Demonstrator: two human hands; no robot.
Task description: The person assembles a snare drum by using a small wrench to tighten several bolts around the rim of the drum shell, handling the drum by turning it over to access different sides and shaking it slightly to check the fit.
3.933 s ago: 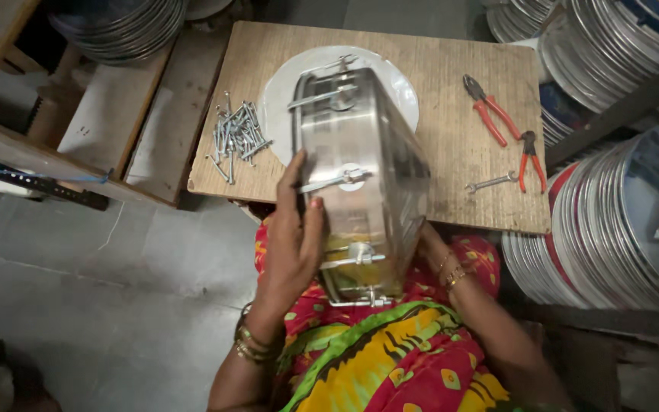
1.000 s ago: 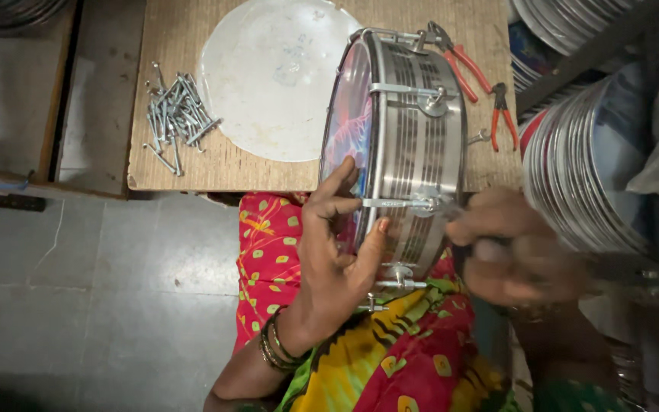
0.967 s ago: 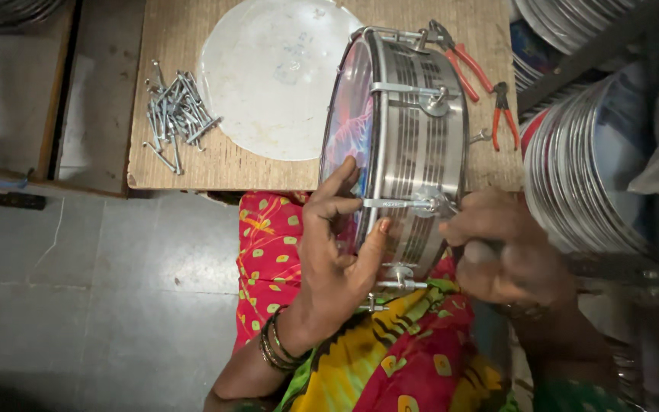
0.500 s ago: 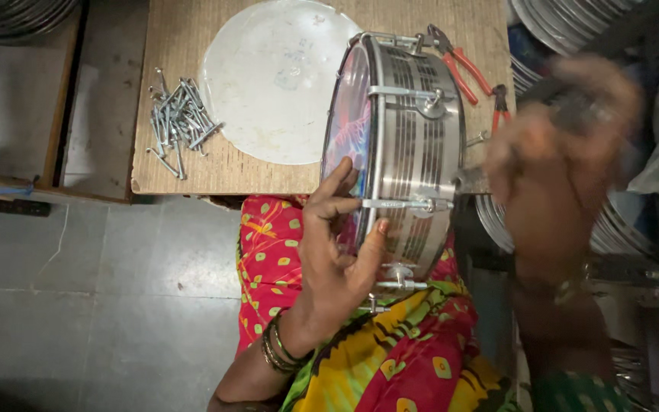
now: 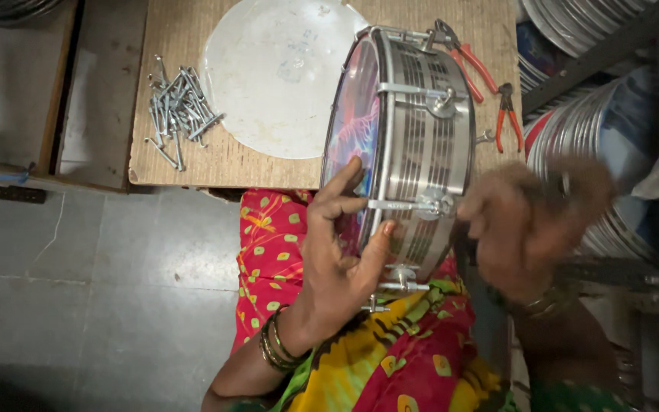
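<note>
Steel drum [image 5: 413,152] on lap, left hand [image 5: 341,252] gripping its rim; right hand [image 5: 532,221] blurred, grip unclear

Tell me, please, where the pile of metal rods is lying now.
In the head view the pile of metal rods lies on the left part of the wooden board, just left of the white round disc and well apart from the drum.
</note>
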